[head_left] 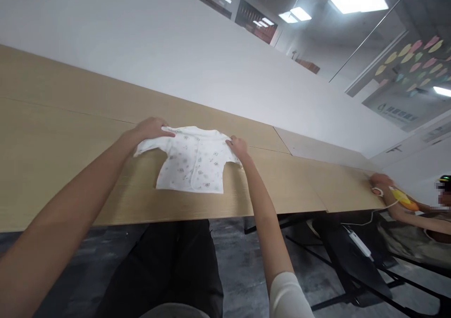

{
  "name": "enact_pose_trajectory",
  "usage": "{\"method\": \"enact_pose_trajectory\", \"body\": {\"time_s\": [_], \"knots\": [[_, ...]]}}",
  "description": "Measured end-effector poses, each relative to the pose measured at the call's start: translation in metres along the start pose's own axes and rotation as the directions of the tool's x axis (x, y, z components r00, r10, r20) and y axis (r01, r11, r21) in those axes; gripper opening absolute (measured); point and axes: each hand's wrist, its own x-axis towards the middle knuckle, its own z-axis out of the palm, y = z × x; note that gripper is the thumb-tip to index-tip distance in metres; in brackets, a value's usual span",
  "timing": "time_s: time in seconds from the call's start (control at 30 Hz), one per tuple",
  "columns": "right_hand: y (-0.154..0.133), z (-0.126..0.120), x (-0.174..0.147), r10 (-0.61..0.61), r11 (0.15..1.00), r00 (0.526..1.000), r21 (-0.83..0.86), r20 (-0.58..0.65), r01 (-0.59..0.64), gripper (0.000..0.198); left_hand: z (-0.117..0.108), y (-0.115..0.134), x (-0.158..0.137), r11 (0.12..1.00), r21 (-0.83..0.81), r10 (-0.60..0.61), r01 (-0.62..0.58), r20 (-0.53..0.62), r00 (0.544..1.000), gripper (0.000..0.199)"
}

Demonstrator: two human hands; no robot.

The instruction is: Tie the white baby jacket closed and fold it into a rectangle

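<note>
A small white baby shirt point(192, 160) with a scattered print lies spread on the wooden table, its hem toward me and its collar toward the wall. My left hand point(153, 128) is closed on the shirt's left shoulder, thumb over the cloth. At the opposite shoulder my right hand point(238, 147) pinches the fabric, and some of its fingers are hidden. The left sleeve reaches out below my left wrist, while the right sleeve is partly covered by my right hand and wrist.
The long wooden table point(70, 167) runs along a white wall point(141, 41). At the far right another person's arm point(394, 205) rests near the table's end, with something yellow beside it. Black chairs point(338, 243) and a white power strip point(359, 244) are below the table edge.
</note>
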Motion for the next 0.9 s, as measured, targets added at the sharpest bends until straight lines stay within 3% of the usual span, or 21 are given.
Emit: {"method": "enact_pose_trajectory", "body": {"time_s": [0.1,0.2,0.27,0.3,0.33,0.47,0.53,0.6,0.77,0.9], "knots": [[0.005,-0.03,0.012,0.021,0.989,0.987,-0.142,-0.162,-0.045,0.039,-0.028,0.017,0.008,0.996,0.088,0.015,0.011,-0.287,0.958,0.054],[0.013,-0.051,0.016,0.002,0.978,0.92,-0.192,-0.392,-0.083,0.043,-0.044,0.02,0.004,0.989,0.128,0.138,-0.076,-0.584,0.8,0.04],[0.017,-0.052,0.008,-0.077,0.972,0.886,-0.233,-0.457,-0.035,0.043,-0.04,0.014,-0.009,0.98,0.162,0.197,-0.118,-0.667,0.718,0.04],[0.018,-0.047,0.002,-0.136,0.965,0.884,-0.262,-0.448,0.015,0.041,-0.034,0.009,-0.017,0.974,0.185,0.222,-0.13,-0.662,0.716,0.041],[0.018,-0.041,-0.007,-0.199,0.953,0.889,-0.291,-0.413,0.079,0.039,-0.025,0.003,-0.026,0.968,0.212,0.241,-0.135,-0.633,0.736,0.04],[0.013,-0.004,-0.049,-0.393,0.885,0.911,-0.318,-0.123,0.339,0.037,0.022,-0.017,-0.065,0.948,0.285,0.234,-0.139,-0.333,0.913,0.031],[0.008,0.01,-0.071,-0.447,0.854,0.894,-0.284,0.027,0.436,0.04,0.041,-0.021,-0.084,0.945,0.29,0.208,-0.148,-0.191,0.959,0.03],[0.004,0.018,-0.092,-0.484,0.829,0.866,-0.252,0.123,0.499,0.042,0.054,-0.023,-0.1,0.951,0.28,0.172,-0.131,-0.126,0.977,0.031],[0.003,0.028,-0.131,-0.55,0.783,0.802,-0.191,0.232,0.592,0.037,0.069,-0.033,-0.131,0.969,0.242,0.084,-0.049,-0.134,0.987,0.035],[0.014,0.033,-0.152,-0.509,0.796,0.808,-0.195,0.298,0.573,0.035,0.075,-0.046,-0.144,0.971,0.237,0.068,-0.03,-0.152,0.986,0.037]]}}
